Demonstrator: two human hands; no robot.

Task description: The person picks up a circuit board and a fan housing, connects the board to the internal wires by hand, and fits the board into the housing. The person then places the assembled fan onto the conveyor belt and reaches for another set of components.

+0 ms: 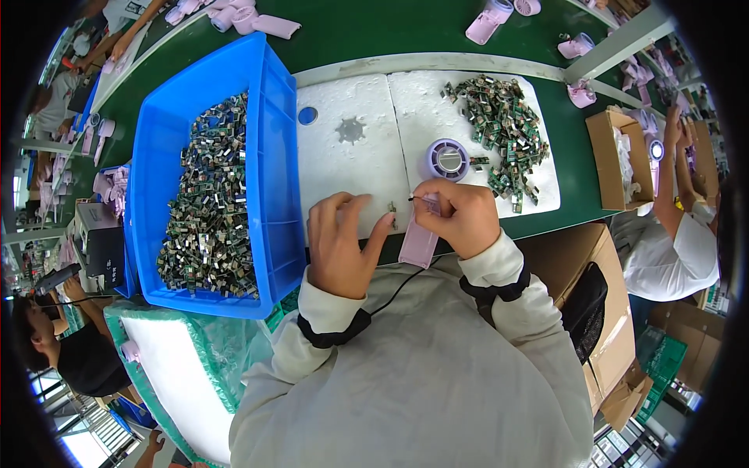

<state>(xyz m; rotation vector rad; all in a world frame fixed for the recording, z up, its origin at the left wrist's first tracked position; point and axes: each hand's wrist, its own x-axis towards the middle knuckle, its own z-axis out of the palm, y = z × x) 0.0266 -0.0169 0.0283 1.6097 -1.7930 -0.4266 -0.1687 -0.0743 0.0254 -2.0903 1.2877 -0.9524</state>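
A handheld fan lies in front of me, its lilac round head point(448, 159) away from me and its pink handle point(420, 243) toward me. My right hand point(466, 217) is over the handle, thumb and forefinger pinched together. A tiny dark tip shows at that pinch, too small to name. Left of the handle, my left hand point(340, 240) has its fingers apart and holds nothing. Close to its thumb tip a small green circuit board point(392, 209) stands out against the white foam board point(343, 175); I cannot tell whether they touch.
A deep blue bin point(275, 171) full of small circuit boards stands at my left. More circuit boards point(503, 125) are heaped on the foam at the right. Cardboard boxes point(612, 160) stand farther right. Pink fan parts point(488, 22) lie across the green bench, and other people work at both sides.
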